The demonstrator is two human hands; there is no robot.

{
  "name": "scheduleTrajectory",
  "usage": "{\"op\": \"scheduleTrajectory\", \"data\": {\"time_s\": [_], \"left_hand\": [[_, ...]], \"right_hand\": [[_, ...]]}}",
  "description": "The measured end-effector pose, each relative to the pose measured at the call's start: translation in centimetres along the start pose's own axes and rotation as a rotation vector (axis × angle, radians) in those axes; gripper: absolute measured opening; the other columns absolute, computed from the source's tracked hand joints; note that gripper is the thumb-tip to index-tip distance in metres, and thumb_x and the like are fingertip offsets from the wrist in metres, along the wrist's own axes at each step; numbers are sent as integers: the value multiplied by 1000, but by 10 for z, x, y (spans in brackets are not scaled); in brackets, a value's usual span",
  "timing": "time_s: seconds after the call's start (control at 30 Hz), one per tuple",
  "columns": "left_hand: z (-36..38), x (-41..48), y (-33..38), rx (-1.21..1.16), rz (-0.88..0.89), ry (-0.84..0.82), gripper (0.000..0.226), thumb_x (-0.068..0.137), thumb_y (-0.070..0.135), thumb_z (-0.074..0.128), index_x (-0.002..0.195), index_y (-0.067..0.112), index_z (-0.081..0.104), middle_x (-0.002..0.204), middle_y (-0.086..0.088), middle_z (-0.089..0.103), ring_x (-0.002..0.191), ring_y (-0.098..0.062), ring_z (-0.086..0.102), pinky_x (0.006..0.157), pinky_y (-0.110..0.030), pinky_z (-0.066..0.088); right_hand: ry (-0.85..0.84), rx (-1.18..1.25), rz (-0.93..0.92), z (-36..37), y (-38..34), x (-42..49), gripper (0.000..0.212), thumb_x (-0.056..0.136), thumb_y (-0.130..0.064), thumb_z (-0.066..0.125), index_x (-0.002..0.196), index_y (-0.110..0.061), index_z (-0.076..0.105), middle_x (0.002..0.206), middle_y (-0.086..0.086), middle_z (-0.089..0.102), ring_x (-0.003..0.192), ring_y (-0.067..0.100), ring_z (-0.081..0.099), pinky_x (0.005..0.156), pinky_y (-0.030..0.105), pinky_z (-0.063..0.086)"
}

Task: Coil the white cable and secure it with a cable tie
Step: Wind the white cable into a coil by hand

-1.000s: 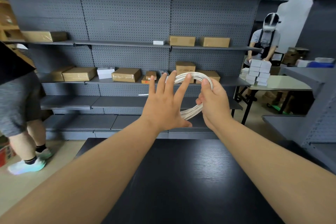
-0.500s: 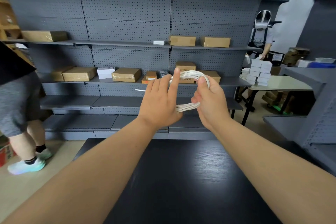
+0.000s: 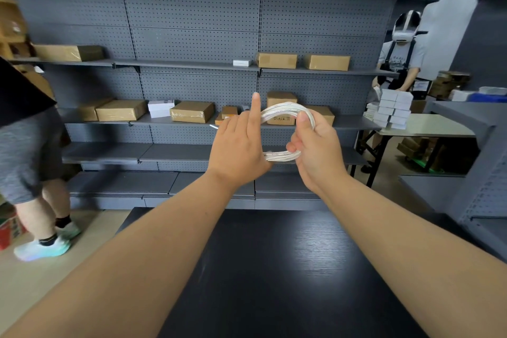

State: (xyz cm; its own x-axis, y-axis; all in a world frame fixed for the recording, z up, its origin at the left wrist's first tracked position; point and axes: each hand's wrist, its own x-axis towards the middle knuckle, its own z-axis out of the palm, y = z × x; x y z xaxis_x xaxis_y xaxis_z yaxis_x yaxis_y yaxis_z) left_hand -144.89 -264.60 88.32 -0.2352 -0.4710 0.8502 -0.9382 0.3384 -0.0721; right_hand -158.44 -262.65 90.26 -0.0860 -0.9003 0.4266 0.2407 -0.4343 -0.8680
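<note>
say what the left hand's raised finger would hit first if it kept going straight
Probably the grey pegboard of the shelving beyond the left hand; the white cable sits beside that line. Depth is unclear.

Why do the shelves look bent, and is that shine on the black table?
Head view: the wide-angle lens bows the shelving toward the frame edges; a pale sheen lies on the black table; the white cable is sharp.
</note>
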Motion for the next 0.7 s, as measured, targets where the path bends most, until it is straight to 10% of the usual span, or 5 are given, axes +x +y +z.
{"op": "scheduleTrajectory", "data": {"time_s": [0.27,0.5,0.7], "left_hand": [[-2,14,-9,-28,31,-176,35,60,16,75,86,2,57,67,-13,62,58,-34,58,56,-31,32],[-7,20,-15,231,178,-405,22,89,20,52,103,4,49,96,-15,64,86,-35,59,63,-35,30],[-9,13,-12,402,315,-367,41,35,19,87,55,11,52,41,-3,52,33,-22,48,46,-21,20]], "right_hand": [[18,-92,-10,-5,2,1,24,99,-18,41,85,-24,61,56,-6,42,56,8,38,66,26,40],[-71,-519,65,-20,1,4,13,92,-32,53,101,-24,57,94,-3,60,89,11,54,89,31,40],[-514,-1388,-230,-19,-10,6,109,61,-54,78,146,-15,20,153,4,26,142,19,20,114,32,15]]}}
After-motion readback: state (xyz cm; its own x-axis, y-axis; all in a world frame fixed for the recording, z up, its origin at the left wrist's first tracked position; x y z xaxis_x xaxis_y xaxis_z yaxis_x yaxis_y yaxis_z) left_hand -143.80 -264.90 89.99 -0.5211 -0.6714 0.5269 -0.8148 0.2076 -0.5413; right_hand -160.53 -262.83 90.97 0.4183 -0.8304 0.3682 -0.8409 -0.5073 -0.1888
